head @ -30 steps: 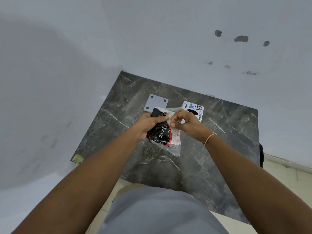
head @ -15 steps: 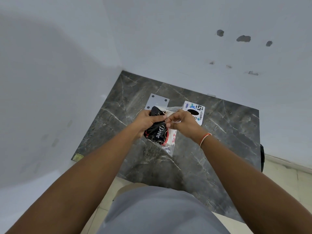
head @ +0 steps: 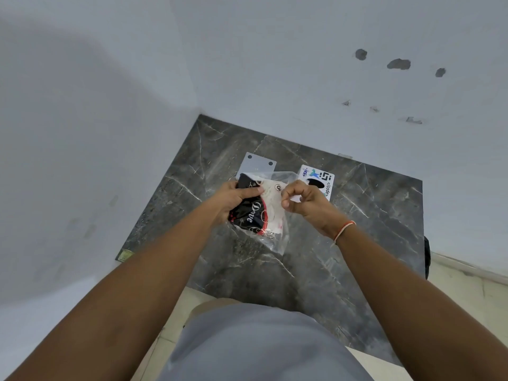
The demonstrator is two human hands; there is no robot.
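A clear plastic bag (head: 277, 237) holds a black and red packet (head: 247, 213) printed "Dove" and something white beside it. I hold the bag above the dark marble table (head: 357, 229). My left hand (head: 233, 196) grips the bag and the black packet from the left, thumb on top. My right hand (head: 302, 200) pinches the bag's open upper edge with thumb and curled fingers, just to the right.
A grey plate with holes (head: 257, 163) lies on the table behind the bag. A white card with stickers (head: 321, 178) lies to its right, partly behind my right hand. White walls close the table's left and far sides; pale floor shows on the right.
My right hand has moved to the right, away from the left, drawing the bag's top edge open. The bag sits a little higher over the table.
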